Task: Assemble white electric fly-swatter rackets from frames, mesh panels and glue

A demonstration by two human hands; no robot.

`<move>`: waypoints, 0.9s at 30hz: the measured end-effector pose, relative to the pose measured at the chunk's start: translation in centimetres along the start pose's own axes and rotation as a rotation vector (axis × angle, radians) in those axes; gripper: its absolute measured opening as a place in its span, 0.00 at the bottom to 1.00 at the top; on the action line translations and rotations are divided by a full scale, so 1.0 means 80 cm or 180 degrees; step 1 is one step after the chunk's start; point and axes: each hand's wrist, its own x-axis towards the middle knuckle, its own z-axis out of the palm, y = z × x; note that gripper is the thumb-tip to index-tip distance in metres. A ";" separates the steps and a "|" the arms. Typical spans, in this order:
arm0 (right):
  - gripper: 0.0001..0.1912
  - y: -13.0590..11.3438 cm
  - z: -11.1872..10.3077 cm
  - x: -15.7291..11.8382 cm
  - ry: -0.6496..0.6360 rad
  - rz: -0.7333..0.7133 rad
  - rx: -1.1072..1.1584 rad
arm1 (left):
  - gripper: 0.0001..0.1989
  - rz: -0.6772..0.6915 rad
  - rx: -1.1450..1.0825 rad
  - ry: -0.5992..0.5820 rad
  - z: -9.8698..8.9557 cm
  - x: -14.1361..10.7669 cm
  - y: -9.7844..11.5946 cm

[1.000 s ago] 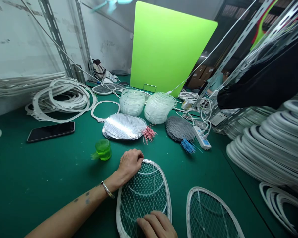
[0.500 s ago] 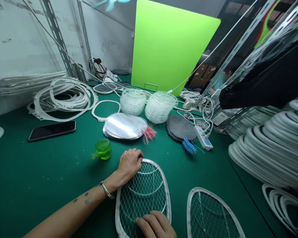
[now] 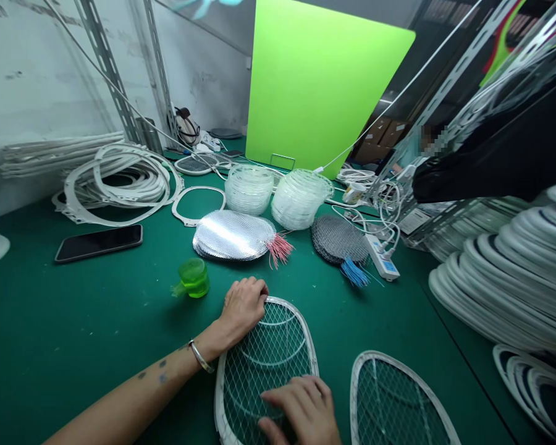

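Observation:
An oval white frame with mesh (image 3: 278,346) lies on the green table in front of me. My left hand (image 3: 244,309), with a bracelet at its wrist, is closed on the frame's top left rim. Over the lower right part of the mesh is my right hand (image 3: 303,411), its thumb and fingers apart and nothing visible between them. A second meshed frame (image 3: 398,402) lies to the right, cut off by the bottom edge. The green tape dispenser (image 3: 193,278) stands to the left of my left hand.
Behind lie silver mesh sheets (image 3: 234,236) with red wires, dark mesh sheets (image 3: 338,240) with blue wires, and clear ring stacks (image 3: 301,199). A phone (image 3: 99,243) is at left, a power strip (image 3: 382,258) at right. White frames (image 3: 519,278) are piled far right.
My right hand has risen a little over the mesh and its fingers have spread. My left hand has stayed on the rim.

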 end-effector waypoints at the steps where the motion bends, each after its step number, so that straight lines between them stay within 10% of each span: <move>1: 0.07 0.006 -0.010 0.015 -0.0113 0.0141 0.0148 | 0.07 0.0016 0.0004 0.0003 0.000 0.000 0.000; 6: 0.08 0.045 -0.032 0.127 -0.0555 0.1587 0.0264 | 0.07 0.0049 0.0033 0.0011 0.001 -0.002 0.000; 10: 0.06 0.080 -0.004 0.185 -0.0776 0.1795 0.0234 | 0.07 0.0036 0.0039 0.0015 0.004 -0.001 -0.002; 27: 0.08 0.092 0.024 0.183 -0.1181 0.1710 -0.0253 | 0.04 -0.0008 -0.0138 -0.0089 0.018 0.006 -0.015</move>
